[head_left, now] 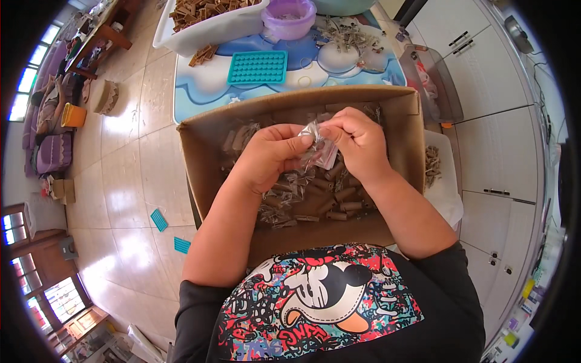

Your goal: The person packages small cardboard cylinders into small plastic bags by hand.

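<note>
Above an open cardboard box [302, 237] both my hands meet at a small clear plastic bag [325, 153]. My left hand [275, 148] pinches the crumpled end of the bag between thumb and fingers. From the other side my right hand [360, 142] grips it, fingertips close to the left thumb. Something pinkish shows at the bag's lower part; I cannot make out what is inside. Below my hands, brown cardboard tubes [346, 195] and several crinkled clear bags [293, 189] lie in the box.
Behind the box, a table [212, 91] holds a teal bumpy tray [258, 67], a white tub [212, 37] of brown pieces, a purple bowl [288, 18] and a pile of small clear parts [348, 37]. White cabinets [499, 145] stand at right. Two teal trays [159, 220] lie on the floor.
</note>
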`<state>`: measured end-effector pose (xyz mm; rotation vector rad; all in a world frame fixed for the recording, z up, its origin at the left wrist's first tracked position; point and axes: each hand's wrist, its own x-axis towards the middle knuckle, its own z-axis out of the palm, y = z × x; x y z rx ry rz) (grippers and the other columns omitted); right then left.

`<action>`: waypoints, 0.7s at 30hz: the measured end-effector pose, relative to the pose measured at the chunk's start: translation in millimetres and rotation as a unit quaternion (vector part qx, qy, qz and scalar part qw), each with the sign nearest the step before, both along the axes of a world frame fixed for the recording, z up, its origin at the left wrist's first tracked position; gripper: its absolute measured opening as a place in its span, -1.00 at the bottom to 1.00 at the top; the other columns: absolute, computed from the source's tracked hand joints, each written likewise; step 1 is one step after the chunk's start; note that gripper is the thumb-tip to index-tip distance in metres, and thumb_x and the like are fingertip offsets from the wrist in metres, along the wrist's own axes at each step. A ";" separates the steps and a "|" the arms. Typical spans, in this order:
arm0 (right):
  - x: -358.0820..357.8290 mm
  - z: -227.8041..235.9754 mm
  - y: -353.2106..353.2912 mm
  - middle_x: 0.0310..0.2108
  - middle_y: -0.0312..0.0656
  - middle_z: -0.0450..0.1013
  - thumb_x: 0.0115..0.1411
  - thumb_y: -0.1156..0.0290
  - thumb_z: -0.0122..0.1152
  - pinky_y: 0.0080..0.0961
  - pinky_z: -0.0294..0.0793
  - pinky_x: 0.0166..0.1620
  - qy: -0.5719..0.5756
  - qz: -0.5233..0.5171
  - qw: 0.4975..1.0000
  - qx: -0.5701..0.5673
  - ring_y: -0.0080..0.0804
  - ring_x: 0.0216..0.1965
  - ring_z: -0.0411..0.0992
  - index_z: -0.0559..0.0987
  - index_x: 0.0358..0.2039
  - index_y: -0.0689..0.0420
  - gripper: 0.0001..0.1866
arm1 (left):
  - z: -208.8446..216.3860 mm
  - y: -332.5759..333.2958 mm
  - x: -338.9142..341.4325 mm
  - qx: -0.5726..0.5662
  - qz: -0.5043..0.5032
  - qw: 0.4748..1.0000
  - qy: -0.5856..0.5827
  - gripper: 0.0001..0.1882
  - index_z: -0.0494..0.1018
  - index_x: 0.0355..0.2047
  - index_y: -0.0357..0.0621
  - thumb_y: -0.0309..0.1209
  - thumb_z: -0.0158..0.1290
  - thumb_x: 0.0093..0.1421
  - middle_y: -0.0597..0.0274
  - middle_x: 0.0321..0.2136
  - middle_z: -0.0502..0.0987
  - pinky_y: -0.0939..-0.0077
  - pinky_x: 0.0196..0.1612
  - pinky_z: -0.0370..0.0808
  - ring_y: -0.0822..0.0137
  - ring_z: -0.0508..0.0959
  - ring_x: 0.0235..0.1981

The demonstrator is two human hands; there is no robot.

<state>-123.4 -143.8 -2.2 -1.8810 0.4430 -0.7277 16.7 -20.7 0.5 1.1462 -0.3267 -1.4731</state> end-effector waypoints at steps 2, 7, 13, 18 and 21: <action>2.8 3.1 1.0 -0.50 -0.24 0.42 0.07 0.51 0.15 -0.66 0.33 -0.41 -0.016 0.031 0.997 -0.069 -0.63 -0.50 0.33 0.54 -0.35 0.25 -0.88 | -2.4 0.3 1.5 -0.009 0.018 1.000 0.019 -0.69 0.40 -0.18 -0.33 -0.37 0.04 0.12 0.20 -0.34 0.50 0.58 -0.28 0.48 0.39 0.52 -0.34; 0.1 3.9 7.8 -0.46 -0.23 0.42 0.11 0.52 0.10 -0.69 0.34 -0.39 -0.002 0.036 0.994 0.105 -0.65 -0.49 0.33 0.50 -0.25 0.28 -0.81 | -2.2 -2.5 0.6 -0.019 0.030 0.999 0.016 -0.72 0.40 -0.19 -0.33 -0.39 0.01 0.14 0.21 -0.34 0.50 0.58 -0.32 0.47 0.41 0.50 -0.38; -1.2 1.8 1.5 -0.42 -0.28 0.40 0.06 0.51 0.17 -0.74 0.28 -0.45 -0.012 0.012 0.999 0.049 -0.70 -0.53 0.27 0.53 -0.29 0.23 -0.83 | -1.0 -2.7 -1.6 -0.015 0.062 0.998 0.006 -0.73 0.41 -0.18 -0.31 -0.42 0.04 0.12 0.23 -0.33 0.50 0.52 -0.21 0.49 0.39 0.51 -0.31; 2.7 -8.1 1.9 -0.36 -0.32 0.36 0.00 0.50 0.23 -0.75 0.21 -0.49 -0.044 -0.053 0.997 0.021 -0.71 -0.55 0.21 0.57 -0.39 0.17 -0.88 | -2.2 -2.4 -5.1 -0.016 0.086 0.996 -0.004 -0.73 0.41 -0.17 -0.29 -0.44 0.04 0.12 0.24 -0.31 0.49 0.48 -0.17 0.50 0.39 0.51 -0.29; 4.1 -2.7 10.3 -0.31 -0.32 0.35 0.00 0.49 0.23 -0.75 0.23 -0.45 -0.016 -0.008 0.993 0.115 -0.72 -0.51 0.23 0.57 -0.41 0.16 -0.90 | -2.2 -2.7 -7.1 -0.022 0.092 0.996 0.001 -0.75 0.41 -0.18 -0.27 -0.43 0.03 0.14 0.24 -0.29 0.49 0.47 -0.17 0.50 0.39 0.51 -0.28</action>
